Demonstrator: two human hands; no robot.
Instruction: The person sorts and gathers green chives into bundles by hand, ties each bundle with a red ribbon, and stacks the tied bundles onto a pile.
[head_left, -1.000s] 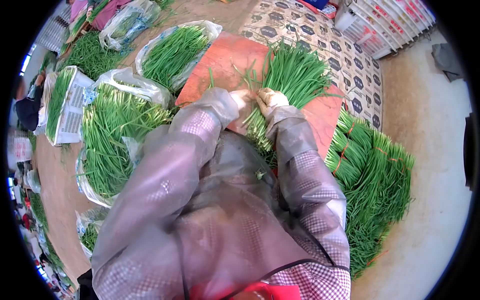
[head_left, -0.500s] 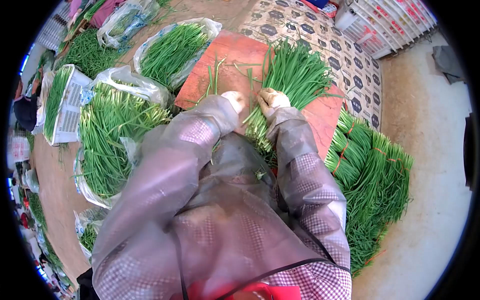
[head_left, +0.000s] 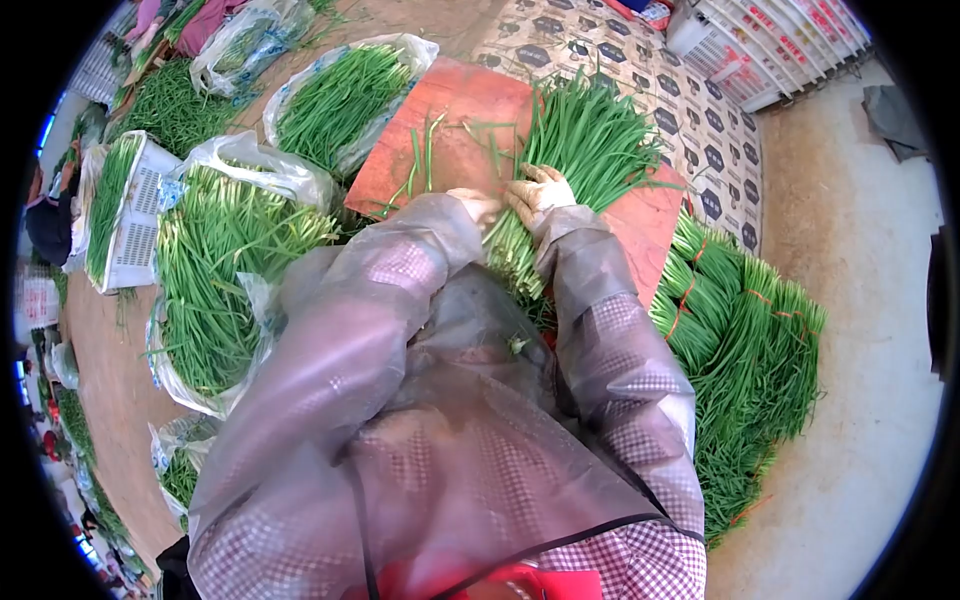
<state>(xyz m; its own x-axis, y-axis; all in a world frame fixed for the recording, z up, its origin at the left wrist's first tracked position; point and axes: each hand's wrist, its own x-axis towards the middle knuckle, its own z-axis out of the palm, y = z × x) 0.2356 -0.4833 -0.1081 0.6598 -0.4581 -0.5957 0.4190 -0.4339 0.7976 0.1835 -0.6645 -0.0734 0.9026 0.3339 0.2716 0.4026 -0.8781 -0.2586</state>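
Note:
A bunch of garlic chives (head_left: 590, 140) lies on the reddish board (head_left: 460, 95), its leaves pointing away and its pale stem ends toward my lap. My gloved right hand (head_left: 540, 192) lies over the stem part, fingers curved round the bunch. Close on its left is my gloved left hand (head_left: 477, 205), closed beside the stems; its sleeve partly covers it, and what its fingers hold, if anything, is hidden. A few loose chive stalks (head_left: 428, 155) lie on the board's left side.
Tied chive bundles (head_left: 740, 350) are piled at my right. Plastic bags of chives (head_left: 240, 270) and a white crate (head_left: 135, 230) stand at my left. White crates (head_left: 760, 50) are stacked at the far right, beside patterned sheeting (head_left: 700, 130).
My right hand has shifted slightly up and its fingers have spread further over the stems. The left hand has turned and moved slightly right, closer to the bunch.

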